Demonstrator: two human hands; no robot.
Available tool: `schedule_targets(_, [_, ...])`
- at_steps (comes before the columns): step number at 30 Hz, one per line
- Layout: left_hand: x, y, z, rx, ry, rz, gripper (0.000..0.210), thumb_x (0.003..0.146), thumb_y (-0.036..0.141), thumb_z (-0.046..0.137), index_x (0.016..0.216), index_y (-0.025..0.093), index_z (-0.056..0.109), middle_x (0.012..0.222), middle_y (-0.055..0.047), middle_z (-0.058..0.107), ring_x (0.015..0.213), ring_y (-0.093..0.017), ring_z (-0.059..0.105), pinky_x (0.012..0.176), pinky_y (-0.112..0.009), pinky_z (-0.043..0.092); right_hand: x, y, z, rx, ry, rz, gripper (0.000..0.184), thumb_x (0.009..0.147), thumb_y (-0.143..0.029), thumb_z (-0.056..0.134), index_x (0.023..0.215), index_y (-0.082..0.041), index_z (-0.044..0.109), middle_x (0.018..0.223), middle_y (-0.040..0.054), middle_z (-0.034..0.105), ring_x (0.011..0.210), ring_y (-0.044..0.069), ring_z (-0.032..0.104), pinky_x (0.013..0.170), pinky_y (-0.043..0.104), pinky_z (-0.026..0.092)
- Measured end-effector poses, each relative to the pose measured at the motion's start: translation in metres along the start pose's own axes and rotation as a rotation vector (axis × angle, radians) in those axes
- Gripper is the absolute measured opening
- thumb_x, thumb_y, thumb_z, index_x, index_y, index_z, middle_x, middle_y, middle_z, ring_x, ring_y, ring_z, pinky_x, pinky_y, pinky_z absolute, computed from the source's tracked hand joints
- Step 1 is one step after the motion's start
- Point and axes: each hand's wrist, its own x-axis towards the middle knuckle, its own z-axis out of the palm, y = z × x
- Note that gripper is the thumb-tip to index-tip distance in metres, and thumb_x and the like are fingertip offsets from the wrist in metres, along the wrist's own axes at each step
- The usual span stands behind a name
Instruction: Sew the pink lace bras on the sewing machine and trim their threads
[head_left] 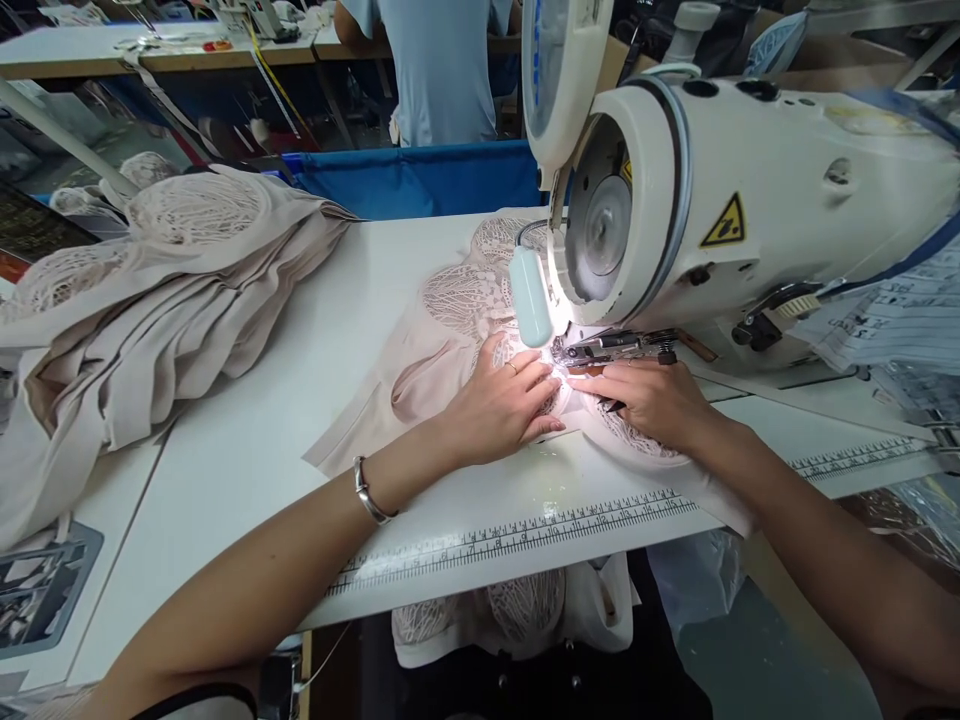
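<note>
Mostly, a big white table [247, 430] filled the view, and a cream sewing machine [780, 200] stood at its right side. A large heap of pale pink cloth [202, 270] lay on the left, well apart from both hands. One lacy pink bra [457, 300] lay spread out by the machine, with its middle in the bright light. It was long from side to side, on a slant: one end lay out past the left hand [510, 405], and the other went under the right hand [649, 400] and down to the table's front edge. A ruler strip [510, 542] ran along that edge.

The left hand lay palm down on top of the bra, its fingers a bit spread and not curled around anything. The right hand faced it from the other side, fingers pointing left onto the cloth. Its thumb was hidden, so I could not tell if it was pinching. Both hands' fingertips were just beside the same bright spot, and neither looked clearly nearer. A small green lamp [530, 298] hung above it, beside the metal sewing part [611, 347]. A silver bracelet [365, 490] circled the left wrist.
</note>
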Motion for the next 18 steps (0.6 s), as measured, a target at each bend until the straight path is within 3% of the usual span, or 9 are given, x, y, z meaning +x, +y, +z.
schedule_targets(3, [0.002,-0.003,-0.001,-0.007,-0.025,-0.027,0.050,0.108,0.052,0.035,0.128,0.015,0.062,0.136,-0.017,0.064,0.135,-0.035,0.052,0.120,-0.071,0.017,0.002,0.005,0.006,0.041,-0.068,0.069,0.061,0.078,0.002,0.046,0.120,-0.031,0.075,0.078,-0.0014,0.072,0.081,0.016,0.064,0.059,0.026,0.040])
schedule_targets(7, [0.001,-0.001,-0.001,-0.010,-0.032,-0.068,0.044,0.107,0.047,0.039,0.127,0.016,0.062,0.137,-0.017,0.064,0.133,-0.035,0.052,0.120,-0.072,0.016,0.007,0.010,0.014,0.160,-0.126,0.125,0.051,0.085,-0.004,0.047,0.120,-0.030,0.075,0.080,0.0008,0.071,0.076,0.017,0.062,0.066,0.028,0.045])
schedule_targets(12, [0.005,0.001,-0.002,-0.079,-0.037,-0.132,0.035,0.106,0.039,0.042,0.125,0.019,0.064,0.140,-0.014,0.060,0.135,-0.035,0.049,0.117,-0.069,0.025,0.005,0.008,0.004,0.106,-0.154,0.213,0.037,0.094,-0.024,0.052,0.124,-0.031,0.073,0.091,0.0046,0.072,0.076,0.020,0.063,0.063,0.030,0.046])
schedule_targets(15, [0.019,-0.034,-0.007,-0.122,0.108,-0.405,0.034,0.105,0.038,0.041,0.117,0.019,0.066,0.141,-0.016,0.055,0.132,-0.038,0.049,0.111,-0.062,0.038,-0.005,0.005,-0.011,-0.135,0.002,0.397,0.028,0.093,-0.038,0.060,0.110,-0.021,0.076,0.094,0.0132,0.071,0.074,0.026,0.062,0.054,0.033,0.041])
schedule_targets(18, [0.033,-0.097,-0.010,-0.145,0.406,-0.850,0.029,0.103,0.033,0.044,0.121,0.017,0.060,0.138,-0.022,0.055,0.136,-0.043,0.046,0.110,-0.065,0.035,-0.016,-0.009,-0.024,-0.258,0.160,0.452,0.019,0.093,-0.027,0.057,0.089,-0.017,0.072,0.092,0.0169,0.069,0.072,0.027,0.062,0.052,0.035,0.038])
